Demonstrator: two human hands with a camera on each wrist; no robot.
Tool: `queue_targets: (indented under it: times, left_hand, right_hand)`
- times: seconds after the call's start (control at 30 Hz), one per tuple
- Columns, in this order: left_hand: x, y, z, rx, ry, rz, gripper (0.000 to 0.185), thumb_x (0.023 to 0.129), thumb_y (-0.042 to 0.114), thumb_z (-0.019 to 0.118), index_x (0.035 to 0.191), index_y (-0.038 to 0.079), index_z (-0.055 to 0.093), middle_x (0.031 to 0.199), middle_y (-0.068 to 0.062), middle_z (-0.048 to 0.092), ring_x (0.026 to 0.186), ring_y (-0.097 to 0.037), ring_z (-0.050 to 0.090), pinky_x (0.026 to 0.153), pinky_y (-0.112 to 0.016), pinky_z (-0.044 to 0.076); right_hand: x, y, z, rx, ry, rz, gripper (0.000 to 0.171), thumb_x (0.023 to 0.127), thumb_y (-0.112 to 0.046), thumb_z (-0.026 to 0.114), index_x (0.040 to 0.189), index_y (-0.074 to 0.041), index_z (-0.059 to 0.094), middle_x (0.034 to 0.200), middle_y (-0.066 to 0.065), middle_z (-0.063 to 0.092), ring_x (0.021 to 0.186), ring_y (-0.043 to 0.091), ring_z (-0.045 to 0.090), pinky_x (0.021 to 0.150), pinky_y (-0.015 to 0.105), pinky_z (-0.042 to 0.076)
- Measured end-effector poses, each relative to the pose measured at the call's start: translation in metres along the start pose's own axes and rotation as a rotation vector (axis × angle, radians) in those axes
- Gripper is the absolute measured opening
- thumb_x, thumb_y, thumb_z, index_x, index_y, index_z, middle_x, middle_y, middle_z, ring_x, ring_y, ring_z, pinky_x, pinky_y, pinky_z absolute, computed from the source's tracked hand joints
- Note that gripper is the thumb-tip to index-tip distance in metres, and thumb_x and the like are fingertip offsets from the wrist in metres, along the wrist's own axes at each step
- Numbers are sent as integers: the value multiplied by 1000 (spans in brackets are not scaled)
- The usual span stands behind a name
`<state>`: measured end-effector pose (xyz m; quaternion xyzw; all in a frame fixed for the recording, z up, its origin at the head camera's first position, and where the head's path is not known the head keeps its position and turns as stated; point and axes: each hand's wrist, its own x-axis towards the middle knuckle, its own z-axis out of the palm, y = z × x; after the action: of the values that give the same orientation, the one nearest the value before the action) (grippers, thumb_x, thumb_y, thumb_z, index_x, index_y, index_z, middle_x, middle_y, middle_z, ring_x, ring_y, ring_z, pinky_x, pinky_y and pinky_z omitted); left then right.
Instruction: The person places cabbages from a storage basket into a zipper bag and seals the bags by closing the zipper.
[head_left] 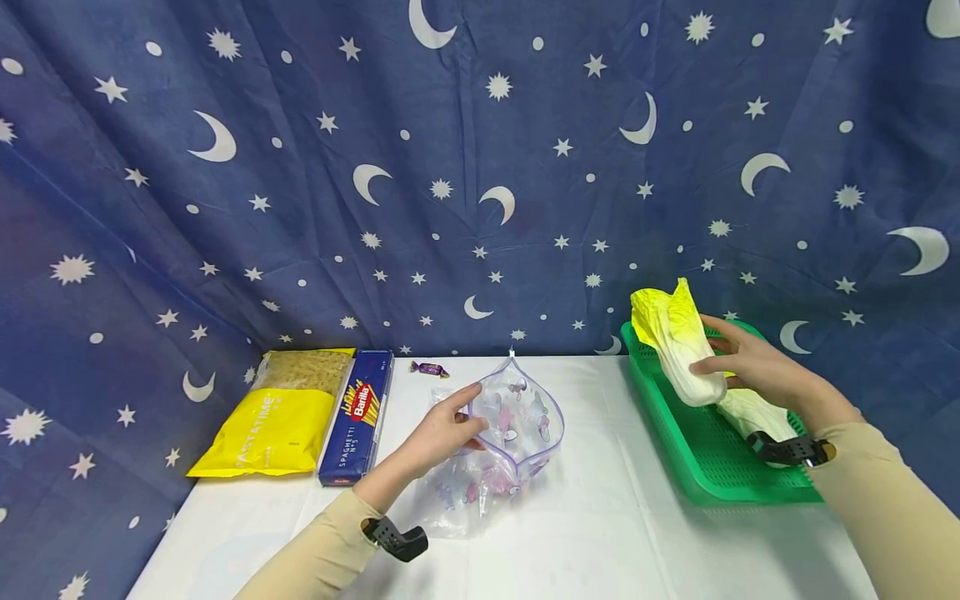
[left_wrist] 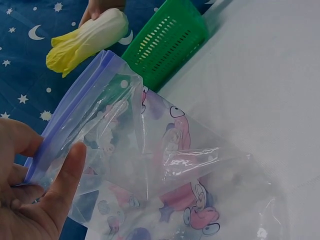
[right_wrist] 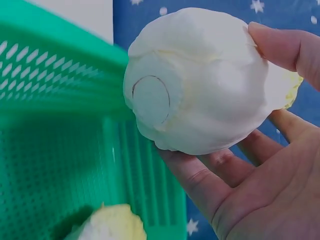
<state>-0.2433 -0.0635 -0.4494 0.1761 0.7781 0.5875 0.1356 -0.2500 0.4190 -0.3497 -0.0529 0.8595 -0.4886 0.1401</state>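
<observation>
My right hand point(head_left: 757, 367) grips a napa cabbage point(head_left: 678, 346) with yellow leaf tips, lifted over the green basket point(head_left: 675, 450). The right wrist view shows the thumb on one side of the cabbage's white base point(right_wrist: 200, 80) and the fingers beneath. A second napa cabbage point(head_left: 757, 417) lies in the basket, partly covered by my right hand and wrist. At the middle of the table, my left hand point(head_left: 442, 429) holds the rim of a clear zip bag point(head_left: 480, 492) with purple edging and pink cartoon prints. Its mouth gapes open; in the left wrist view, thumb and fingers are at the purple zip strip point(left_wrist: 75, 110).
On the left lie a yellow pasta bag point(head_left: 277, 425) and a blue spaghetti box point(head_left: 360, 417), side by side. A small purple wrapped candy point(head_left: 429, 368) is near the back edge. Behind the white table point(head_left: 585, 533) hangs a blue curtain point(head_left: 480, 167) with moons and stars.
</observation>
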Motion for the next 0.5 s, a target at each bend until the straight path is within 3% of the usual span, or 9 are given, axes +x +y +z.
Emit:
queue_targets:
  times: [0.07, 0.17, 0.5]
  left_hand:
    - [0, 0, 0, 13, -2, -12, 70, 98, 15, 66, 160, 6, 34, 158, -23, 39, 79, -21, 72, 79, -33, 63]
    - [0, 0, -1, 17, -5, -17, 70, 98, 16, 66, 160, 6, 34, 159, -23, 38, 80, -21, 72, 80, -33, 62]
    - [0, 1, -1, -26, -11, -16, 71, 98, 14, 66, 160, 6, 34, 160, -22, 35, 83, -23, 72, 80, -35, 63]
  right_hand:
    - [3, -7, 6, 18, -7, -20, 100, 99, -22, 69, 165, -15, -6, 161, 33, 17, 131, 42, 48, 92, 51, 56]
    - [7, -16, 16, 27, -16, -39, 101, 97, -21, 71, 166, -17, -3, 160, 30, 24, 124, 33, 54, 88, 46, 58]
    - [18, -41, 50, 58, -99, -80, 100, 93, -19, 74, 166, -20, 5, 159, 25, 30, 124, 38, 53, 88, 46, 57]
